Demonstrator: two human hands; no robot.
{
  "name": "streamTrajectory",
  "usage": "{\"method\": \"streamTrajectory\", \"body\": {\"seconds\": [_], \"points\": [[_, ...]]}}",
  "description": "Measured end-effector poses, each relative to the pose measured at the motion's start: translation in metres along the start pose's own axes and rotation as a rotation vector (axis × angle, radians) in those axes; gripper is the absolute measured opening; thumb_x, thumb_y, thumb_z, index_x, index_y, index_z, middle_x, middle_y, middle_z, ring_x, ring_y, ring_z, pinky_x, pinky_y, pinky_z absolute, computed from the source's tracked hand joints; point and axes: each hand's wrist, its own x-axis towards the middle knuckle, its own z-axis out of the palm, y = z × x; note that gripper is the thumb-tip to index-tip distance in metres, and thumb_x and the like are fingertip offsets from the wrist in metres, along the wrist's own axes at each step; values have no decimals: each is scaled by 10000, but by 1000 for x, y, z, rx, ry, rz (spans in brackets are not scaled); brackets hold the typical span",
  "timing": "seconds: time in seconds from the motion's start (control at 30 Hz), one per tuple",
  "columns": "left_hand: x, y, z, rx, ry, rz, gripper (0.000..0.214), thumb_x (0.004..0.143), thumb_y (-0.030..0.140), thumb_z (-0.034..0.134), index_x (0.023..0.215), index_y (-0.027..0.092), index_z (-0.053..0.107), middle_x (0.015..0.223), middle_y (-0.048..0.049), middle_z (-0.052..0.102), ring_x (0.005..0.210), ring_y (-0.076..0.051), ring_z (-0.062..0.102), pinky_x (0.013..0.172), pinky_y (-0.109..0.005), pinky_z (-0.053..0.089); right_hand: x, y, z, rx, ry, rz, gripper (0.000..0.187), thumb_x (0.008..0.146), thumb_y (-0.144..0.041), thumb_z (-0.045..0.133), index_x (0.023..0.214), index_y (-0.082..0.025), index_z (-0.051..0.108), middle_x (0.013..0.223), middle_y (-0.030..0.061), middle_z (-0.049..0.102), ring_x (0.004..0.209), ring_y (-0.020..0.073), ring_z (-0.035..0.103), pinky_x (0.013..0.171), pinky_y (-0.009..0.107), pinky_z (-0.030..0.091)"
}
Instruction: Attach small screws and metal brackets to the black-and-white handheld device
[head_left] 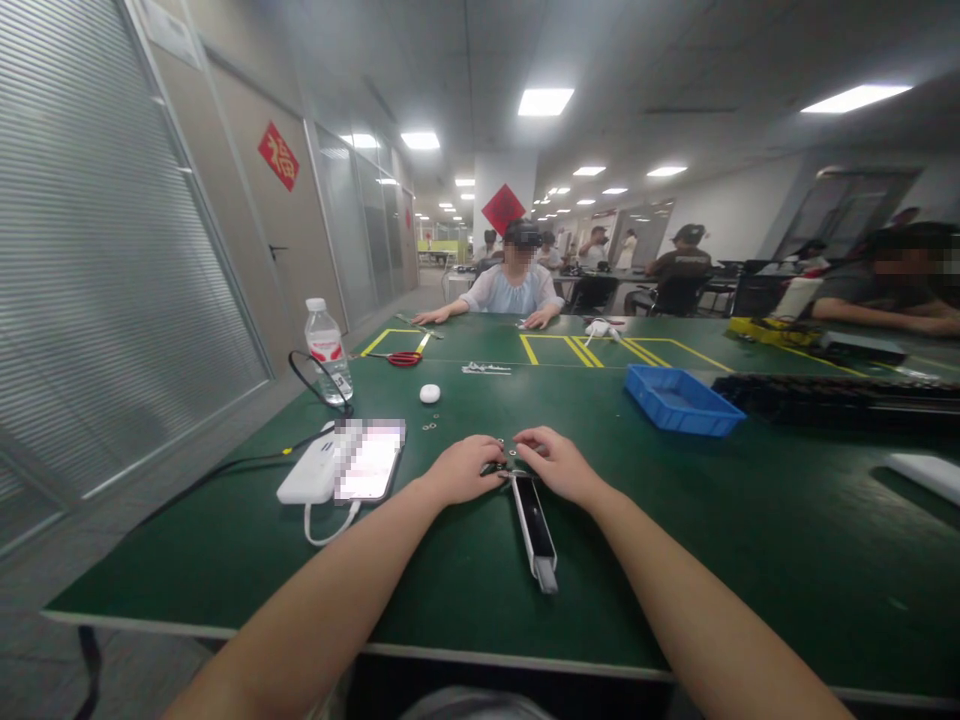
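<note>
My left hand [466, 468] rests on the green table with its fingers curled round a small dark item that I cannot make out. Facing it, my right hand [559, 464] has bent fingers, with the thumb apart from them and nothing visible in its grasp. A tiny metal ring [513, 453] lies between the two hands. Just below the fingertips is a slim white device with a black face [535, 528]; its grey end points towards me. Thin metal pieces show at its far end, partly covered by my fingers.
At left are a white power bank [309, 478], a cabled phone [379, 465] and a water bottle [328, 350]. Ahead lie a white earbud case [430, 394], small rings [429, 427] and red-handled scissors [405, 358]. A blue tray [679, 400] stands right; a person [514, 285] sits opposite.
</note>
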Motion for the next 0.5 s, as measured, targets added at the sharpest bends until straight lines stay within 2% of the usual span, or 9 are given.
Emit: {"method": "streamTrajectory", "body": {"seconds": [0.1,0.17,0.23,0.33,0.5], "points": [[0,0,0,-8,34,-4,230,798,305,578,980,170,611,1114,-82,601,1061,-208,538,938,-342,435,-3,-8,-1,-75,-17,-64,173,809,-296,518,852,-169,627,843,49,592,788,153,554,731,291,449],[0,-1,1,16,27,13,339,808,305,564,1125,184,563,1251,-94,540,1158,-224,489,991,-377,396,-3,-10,-1,-131,-30,-84,124,783,-281,548,789,-173,609,788,31,573,741,144,529,697,279,433],[0,-2,2,56,-30,23,395,848,318,511,1228,211,516,1361,-92,461,1253,-242,415,1042,-428,337,-4,-10,-1,-164,-55,-91,118,761,-293,576,744,-177,590,743,15,552,691,132,502,648,262,414],[1,-3,4,94,-107,9,359,901,325,412,1226,243,543,1380,-70,455,1276,-242,404,1053,-451,316,-5,-8,-1,-148,-104,-72,202,755,-362,593,681,-177,565,664,-5,524,612,114,463,573,242,379],[2,-3,5,105,-57,-66,347,896,287,415,1197,260,586,1339,-42,508,1237,-204,458,1040,-390,347,-7,-6,-2,-45,-177,-12,290,780,-444,558,675,-174,553,578,-29,507,539,94,432,510,220,348]]}}
